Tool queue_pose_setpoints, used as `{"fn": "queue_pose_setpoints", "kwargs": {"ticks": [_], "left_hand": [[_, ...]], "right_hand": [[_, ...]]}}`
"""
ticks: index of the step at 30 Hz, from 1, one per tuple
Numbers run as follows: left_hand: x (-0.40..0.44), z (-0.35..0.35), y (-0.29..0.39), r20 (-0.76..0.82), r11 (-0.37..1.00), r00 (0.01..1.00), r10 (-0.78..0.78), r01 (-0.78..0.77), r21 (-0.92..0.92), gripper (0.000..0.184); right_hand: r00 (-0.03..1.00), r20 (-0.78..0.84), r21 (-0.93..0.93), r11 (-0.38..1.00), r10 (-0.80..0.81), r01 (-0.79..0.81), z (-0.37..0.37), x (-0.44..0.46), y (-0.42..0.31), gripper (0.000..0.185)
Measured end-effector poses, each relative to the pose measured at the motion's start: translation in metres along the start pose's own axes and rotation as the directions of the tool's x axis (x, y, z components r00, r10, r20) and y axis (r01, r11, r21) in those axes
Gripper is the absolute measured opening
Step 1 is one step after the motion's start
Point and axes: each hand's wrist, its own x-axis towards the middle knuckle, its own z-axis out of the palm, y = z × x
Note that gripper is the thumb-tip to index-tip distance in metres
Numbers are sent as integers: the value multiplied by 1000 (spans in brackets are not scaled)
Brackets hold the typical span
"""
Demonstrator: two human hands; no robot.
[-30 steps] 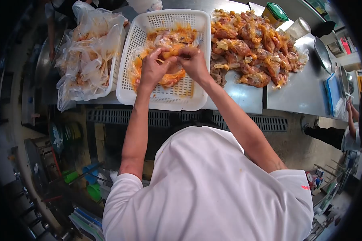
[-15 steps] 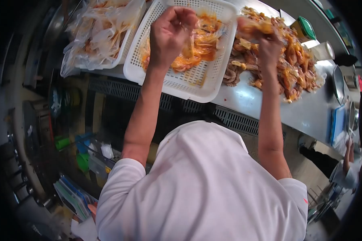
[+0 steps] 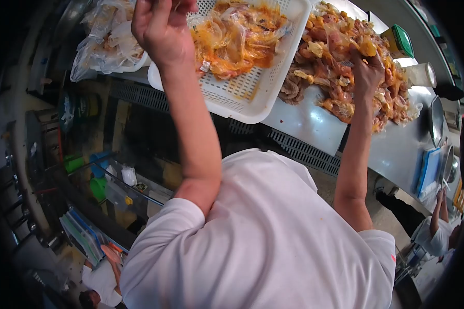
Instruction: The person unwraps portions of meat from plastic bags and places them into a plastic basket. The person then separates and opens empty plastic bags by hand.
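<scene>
My left hand (image 3: 165, 36) is raised over the left rim of a white perforated basket (image 3: 265, 105). Its fingers are curled and partly cut off by the top edge; what they hold, if anything, I cannot make out. In the basket lie orange, sauce-covered plastic bags (image 3: 232, 44). My right hand (image 3: 368, 72) is at a large pile of marinated meat pieces in clear plastic (image 3: 340, 67) on the steel table. Its fingers close on a yellowish bagged meat piece (image 3: 366, 47) there.
A second white tray (image 3: 134, 67) with clear plastic bags (image 3: 111, 38) stands left. Behind the pile are a green-lidded container (image 3: 403, 41) and a white cup (image 3: 423, 71). A blue board (image 3: 429, 167) lies right. Other people are at lower left (image 3: 100, 280) and far right (image 3: 434, 234).
My left hand has moved left and up, away from above the basket's contents. My right hand, blurred before with an orange-yellow piece, has moved right and down onto the pile.
</scene>
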Motion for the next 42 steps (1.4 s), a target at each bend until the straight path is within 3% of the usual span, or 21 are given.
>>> {"fn": "queue_pose_setpoints", "kwargs": {"ticks": [2,4,6,10,16,18,20,22,24,25,27,28,29,30,32,33,34,37,38,40,42], "left_hand": [[-25,-11,6,13,999,1000,1,-1,43,12],[-44,-28,30,110,852,987,-115,41,521,15],[-42,-54,59,91,852,983,-162,93,514,17],[-2,-67,110,79,910,997,0,-33,414,18],[0,-58,106,-11,812,999,36,-23,584,19],[5,-64,113,2,781,1000,1,-2,624,18],[20,-83,134,68,931,997,25,-48,362,19],[41,-97,168,-46,984,987,151,-145,105,17],[58,-101,212,-165,932,932,323,-343,-115,16],[62,-113,234,-131,881,895,427,-444,-164,14],[77,-147,281,-139,741,769,623,-638,-211,12],[82,-159,299,-182,649,679,712,-734,-199,13],[84,-166,311,-171,592,633,755,-770,-237,13],[85,-161,310,-172,595,640,749,-764,-249,13],[94,-149,303,-291,388,490,822,-855,-344,12],[102,-144,297,-297,392,500,814,-849,-356,12],[109,-140,292,-277,384,497,822,-844,-375,11],[125,-129,287,-234,368,484,843,-836,-406,9],[131,-126,286,-222,353,473,852,-835,-422,9],[143,-122,285,-209,341,464,861,-831,-440,9],[157,-116,282,-118,360,454,883,-817,-451,9]], "right_hand": [[1000,-10,19,1000,-15,15,-12,3,7,19],[999,-18,43,999,-31,32,-23,10,10,17],[996,-80,-36,999,-41,38,-39,16,9,18],[984,-109,-171,978,-138,118,-56,46,9,25],[935,-161,-489,849,-317,203,-71,92,-19,29],[779,-43,-750,535,-626,388,-67,96,-7,30],[885,53,-746,571,-463,343,-53,88,28,28],[896,276,-824,394,-348,407,-50,87,103,38],[940,318,-821,459,-125,339,-55,97,105,41],[916,349,-773,614,197,162,-52,99,75,53],[936,349,-692,665,-33,282,-30,81,40,50],[848,360,-604,595,-389,530,-21,70,31,49],[879,377,-419,793,-291,443,0,49,10,47],[844,520,-339,875,-132,346,22,19,-28,46],[651,730,-314,948,207,51,65,-41,-105,47],[445,841,2,826,-306,564,89,-66,-72,43],[327,901,117,885,-285,450,104,-95,-89,40],[-264,952,295,700,-156,650,126,-139,-134,22],[-261,952,294,702,-157,649,133,-154,-134,22],[-216,849,488,557,-483,672,152,-194,-110,18],[-241,850,506,599,-469,621,164,-207,-102,16]]}}
